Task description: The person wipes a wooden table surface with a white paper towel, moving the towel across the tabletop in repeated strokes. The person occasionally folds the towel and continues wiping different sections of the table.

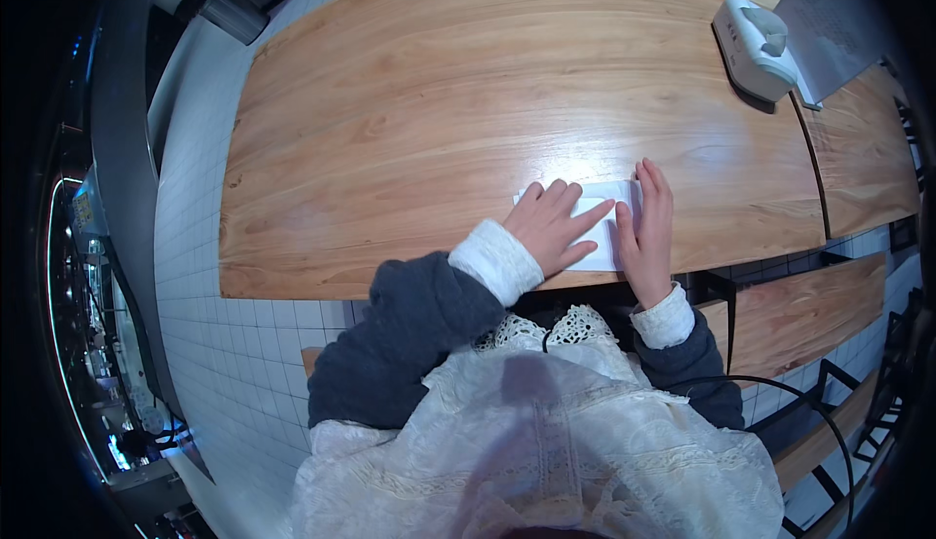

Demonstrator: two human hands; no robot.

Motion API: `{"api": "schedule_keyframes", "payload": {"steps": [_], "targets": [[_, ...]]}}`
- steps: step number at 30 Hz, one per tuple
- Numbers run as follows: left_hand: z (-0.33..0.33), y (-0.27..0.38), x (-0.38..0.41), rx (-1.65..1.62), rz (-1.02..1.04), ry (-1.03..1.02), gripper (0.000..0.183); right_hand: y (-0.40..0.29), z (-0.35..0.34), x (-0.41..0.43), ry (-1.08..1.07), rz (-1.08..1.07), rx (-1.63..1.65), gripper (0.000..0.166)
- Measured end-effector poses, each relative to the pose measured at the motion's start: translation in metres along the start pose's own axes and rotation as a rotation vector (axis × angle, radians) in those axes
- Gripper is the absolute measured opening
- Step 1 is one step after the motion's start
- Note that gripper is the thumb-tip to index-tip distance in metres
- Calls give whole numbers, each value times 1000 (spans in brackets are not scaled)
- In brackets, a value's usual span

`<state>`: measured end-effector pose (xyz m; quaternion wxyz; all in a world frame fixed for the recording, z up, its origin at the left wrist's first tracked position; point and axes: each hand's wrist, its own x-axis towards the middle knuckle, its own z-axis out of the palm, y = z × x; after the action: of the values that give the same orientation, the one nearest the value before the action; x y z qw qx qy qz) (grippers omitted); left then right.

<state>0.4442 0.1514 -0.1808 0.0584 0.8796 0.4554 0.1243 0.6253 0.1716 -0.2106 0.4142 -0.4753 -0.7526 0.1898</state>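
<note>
White folded paper (601,235) lies on the wooden table (439,100) near its front edge. Over its left part rests my left hand (559,225), palm down with the fingers spread and the index finger reaching towards the paper's right side. My right hand (647,228) stands on its edge along the paper's right side, fingers pointing away from me and thumb towards the paper. A part of the paper by the right fingers looks raised. The left hand covers much of the paper, so its full shape is hidden.
A white tissue box (757,49) sits at the table's right, beside a clear upright sign holder (833,27). A second wooden table (870,166) adjoins on the right. Wooden benches (804,320) stand at lower right. A grey bin (234,13) is on the tiled floor at upper left.
</note>
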Motion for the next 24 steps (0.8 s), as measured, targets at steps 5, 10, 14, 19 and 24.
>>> {"api": "schedule_keyframes", "payload": {"steps": [5,10,14,19,24], "targets": [[-9,6,-26,-17,-39,47,47,-23,-37,21,-425,-344,-104,51],[-12,5,-66,-153,-42,91,46,-28,-32,44,-846,-621,-81,57],[-18,-7,-103,-250,-193,299,39,-16,-9,41,-908,-816,-205,64],[-17,-20,-127,-111,-491,553,34,4,15,69,-842,-824,-349,64],[-9,-26,-123,-46,-611,554,28,152,36,208,-429,-410,-592,56]]}}
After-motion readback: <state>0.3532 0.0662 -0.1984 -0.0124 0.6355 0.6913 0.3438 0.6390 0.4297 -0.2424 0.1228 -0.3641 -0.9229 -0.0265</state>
